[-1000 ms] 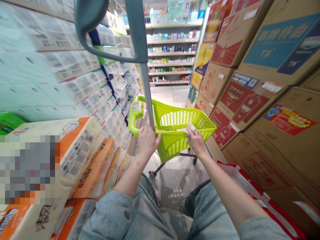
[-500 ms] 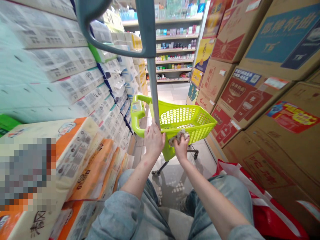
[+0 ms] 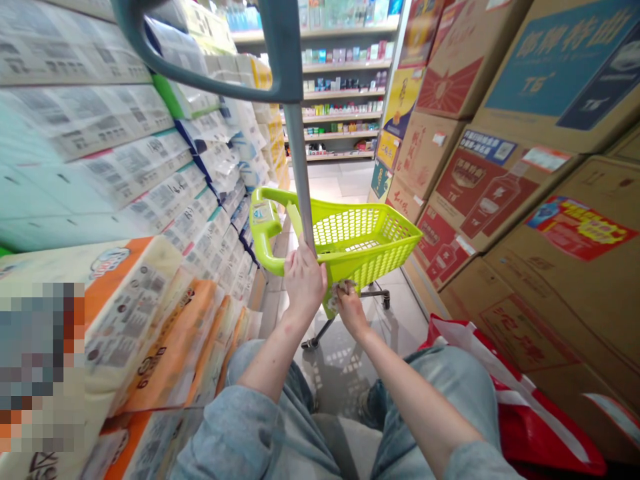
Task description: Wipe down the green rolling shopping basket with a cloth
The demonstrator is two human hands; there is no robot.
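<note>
A lime-green shopping basket (image 3: 375, 260) with a perforated body and small wheels stands tilted in front of my knees. Its grey pole (image 3: 300, 160) rises towards me and ends in a blue-grey loop handle (image 3: 220, 87) at the top. My left hand (image 3: 305, 277) is closed around the foot of the pole, by the basket's rim. A crumpled, greyish cloth (image 3: 343, 291) is bunched in my right hand (image 3: 351, 310), pressed to the basket's near outer side below the rim. The fingertips on the cloth are partly hidden.
Stacked packs of tissue paper (image 3: 165, 333) line the left side. Cardboard cartons (image 3: 525, 200) are piled up on the right, with a red bag (image 3: 545, 413) by my right knee. Shelves of small goods (image 3: 340, 87) stand across the aisle's far end.
My right hand has moved the cloth left and slightly down along the basket's side. The left hand keeps its hold on the pole. The whole view has shifted a little.
</note>
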